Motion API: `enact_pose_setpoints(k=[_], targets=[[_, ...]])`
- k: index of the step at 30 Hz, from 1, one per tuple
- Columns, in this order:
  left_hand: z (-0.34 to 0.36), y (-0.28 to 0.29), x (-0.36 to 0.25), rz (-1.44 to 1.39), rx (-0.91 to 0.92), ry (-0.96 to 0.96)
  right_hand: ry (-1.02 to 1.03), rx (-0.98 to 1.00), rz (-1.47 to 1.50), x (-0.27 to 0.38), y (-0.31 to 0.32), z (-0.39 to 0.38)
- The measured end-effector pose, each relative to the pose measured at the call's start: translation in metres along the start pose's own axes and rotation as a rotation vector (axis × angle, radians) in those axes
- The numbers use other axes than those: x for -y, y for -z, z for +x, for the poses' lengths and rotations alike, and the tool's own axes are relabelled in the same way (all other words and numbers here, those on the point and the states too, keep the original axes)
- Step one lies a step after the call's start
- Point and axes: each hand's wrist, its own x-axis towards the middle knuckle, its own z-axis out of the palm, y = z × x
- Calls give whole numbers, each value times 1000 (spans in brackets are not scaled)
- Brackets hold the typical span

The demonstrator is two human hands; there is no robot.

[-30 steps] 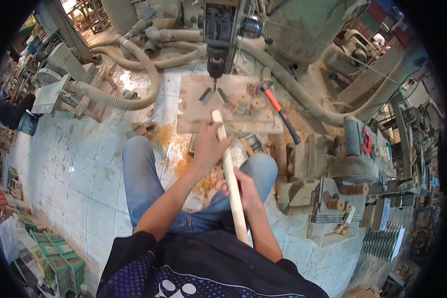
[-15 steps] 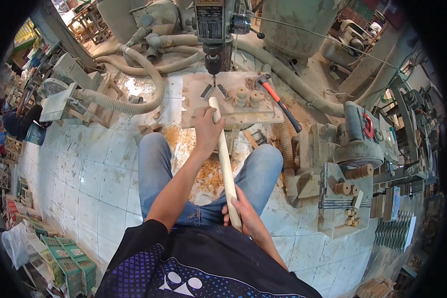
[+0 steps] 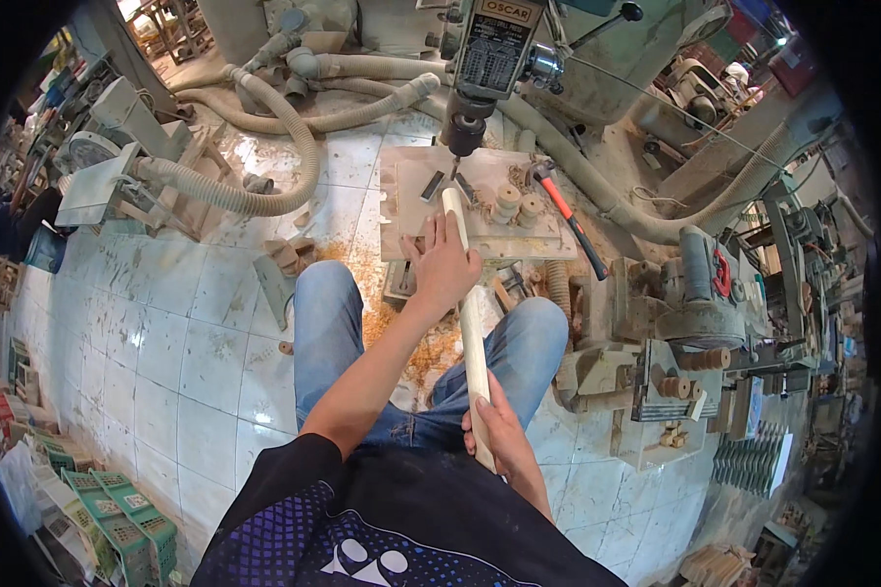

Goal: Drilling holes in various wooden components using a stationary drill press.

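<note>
A long pale wooden stick (image 3: pixel 475 342) slants from my lap up to the drill press (image 3: pixel 494 54). Its far end lies on a wooden board (image 3: pixel 401 220), close to the drill bit (image 3: pixel 455 168) and between two small dark metal blocks (image 3: pixel 432 187); contact with the bit cannot be made out. My left hand (image 3: pixel 445 266) lies over the upper part of the stick, thumb on the right side and fingers rather stretched out on the left. Near its lower end, my right hand (image 3: pixel 502 430) is closed round the stick.
Wooden spools (image 3: pixel 506 203) and a hammer (image 3: pixel 568 217) with a red and black handle rest right of the bit. Thick hoses (image 3: pixel 308 147) curve behind. A sanding machine (image 3: pixel 700 293) stands at right, green crates (image 3: pixel 117 519) at lower left.
The view has shifted, so the drill press and board sit further right in the picture. My left hand's fingers have loosened and spread on the stick; my right hand keeps its hold.
</note>
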Motion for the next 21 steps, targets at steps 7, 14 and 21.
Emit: enact_pose_setpoints(k=[7, 14, 21], targets=[[-28, 17, -2, -345, 42, 171, -3, -89, 7, -15, -19, 7], [-52, 2, -1, -1180, 341, 560, -48, -40, -21, -11, -13, 8], [-36, -7, -1, -1422, 279, 680, -46, 60, -370, -5, 1, 18]])
